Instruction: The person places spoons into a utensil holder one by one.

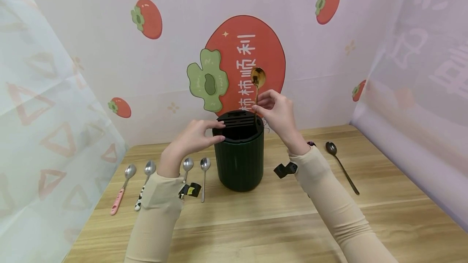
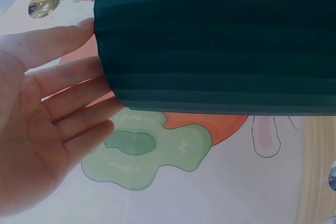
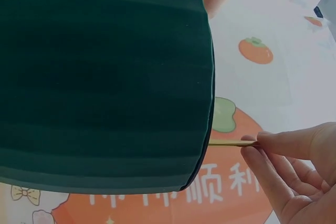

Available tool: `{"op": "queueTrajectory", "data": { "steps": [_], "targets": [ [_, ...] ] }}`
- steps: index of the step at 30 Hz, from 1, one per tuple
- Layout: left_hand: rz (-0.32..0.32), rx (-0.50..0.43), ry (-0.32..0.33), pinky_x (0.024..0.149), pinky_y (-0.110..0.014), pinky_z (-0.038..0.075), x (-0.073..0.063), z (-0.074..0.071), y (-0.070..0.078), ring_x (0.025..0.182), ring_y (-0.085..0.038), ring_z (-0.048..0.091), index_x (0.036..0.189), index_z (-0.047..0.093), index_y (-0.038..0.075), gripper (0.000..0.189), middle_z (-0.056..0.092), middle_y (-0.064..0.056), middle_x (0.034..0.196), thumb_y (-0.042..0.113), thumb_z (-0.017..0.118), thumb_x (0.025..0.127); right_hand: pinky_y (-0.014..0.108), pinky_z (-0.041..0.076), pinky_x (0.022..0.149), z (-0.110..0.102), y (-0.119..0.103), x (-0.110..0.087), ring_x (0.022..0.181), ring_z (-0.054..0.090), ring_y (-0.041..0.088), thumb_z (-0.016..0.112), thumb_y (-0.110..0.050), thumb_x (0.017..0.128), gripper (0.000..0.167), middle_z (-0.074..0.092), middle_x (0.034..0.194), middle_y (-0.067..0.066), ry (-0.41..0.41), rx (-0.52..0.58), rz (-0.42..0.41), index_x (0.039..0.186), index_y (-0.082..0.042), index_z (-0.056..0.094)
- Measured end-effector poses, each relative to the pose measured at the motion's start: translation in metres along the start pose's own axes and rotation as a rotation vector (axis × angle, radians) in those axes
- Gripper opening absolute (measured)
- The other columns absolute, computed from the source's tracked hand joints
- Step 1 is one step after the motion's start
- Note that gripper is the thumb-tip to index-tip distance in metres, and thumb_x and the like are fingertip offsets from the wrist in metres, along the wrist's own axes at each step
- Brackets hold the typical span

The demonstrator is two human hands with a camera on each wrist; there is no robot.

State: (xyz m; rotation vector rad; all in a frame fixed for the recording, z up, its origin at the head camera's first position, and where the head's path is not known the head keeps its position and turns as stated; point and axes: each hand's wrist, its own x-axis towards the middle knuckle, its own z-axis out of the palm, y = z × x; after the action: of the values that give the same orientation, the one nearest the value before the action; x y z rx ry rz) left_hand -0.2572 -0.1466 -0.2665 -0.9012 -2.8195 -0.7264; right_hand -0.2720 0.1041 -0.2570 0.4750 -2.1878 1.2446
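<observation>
My right hand (image 1: 279,113) pinches a gold spoon (image 1: 258,77) by its handle between thumb and fingers. The spoon stands upright, bowl up, its lower end inside the dark green ribbed utensil holder (image 1: 240,165) with a slotted black top. In the right wrist view the gold handle (image 3: 231,143) runs from the fingertips to behind the holder's rim. At the holder's left side, my left hand (image 1: 193,136) touches the rim with its fingertips. Fairly straight fingers (image 2: 79,98) show in the left wrist view, their tips partly hidden by the holder.
Left of the holder lie a pink-handled spoon (image 1: 123,190), a spoon with a black-and-white handle (image 1: 149,169) and two plain silver spoons (image 1: 204,164), one partly behind the left wrist. A dark spoon (image 1: 341,165) lies to the right on the wooden table (image 1: 248,230). A printed cloth (image 1: 175,44) hangs behind.
</observation>
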Motion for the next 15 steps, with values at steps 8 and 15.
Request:
{"op": "queueTrajectory", "data": {
  "steps": [8, 15],
  "targets": [
    [0.021, 0.003, 0.006, 0.088, -0.036, 0.044, -0.0001, 0.0004, 0.0001, 0.093, -0.019, 0.056, 0.125, 0.062, 0.009, 0.041, 0.058, -0.003, 0.134, 0.028, 0.065, 0.089, 0.036, 0.055, 0.075, 0.0021, 0.0056, -0.0013, 0.081, 0.068, 0.021, 0.075, -0.017, 0.081, 0.024, 0.071, 0.091, 0.011, -0.005, -0.021, 0.007, 0.1, -0.006, 0.065],
    [0.017, 0.015, 0.0, 0.089, -0.038, 0.046, -0.0007, -0.0002, 0.0007, 0.094, -0.02, 0.058, 0.125, 0.063, 0.01, 0.041, 0.058, -0.003, 0.134, 0.029, 0.064, 0.089, 0.038, 0.056, 0.075, 0.0039, 0.0082, -0.0023, 0.082, 0.069, 0.022, 0.076, -0.018, 0.081, 0.024, 0.071, 0.09, 0.011, -0.024, -0.032, 0.031, 0.099, -0.006, 0.065]
  ]
}}
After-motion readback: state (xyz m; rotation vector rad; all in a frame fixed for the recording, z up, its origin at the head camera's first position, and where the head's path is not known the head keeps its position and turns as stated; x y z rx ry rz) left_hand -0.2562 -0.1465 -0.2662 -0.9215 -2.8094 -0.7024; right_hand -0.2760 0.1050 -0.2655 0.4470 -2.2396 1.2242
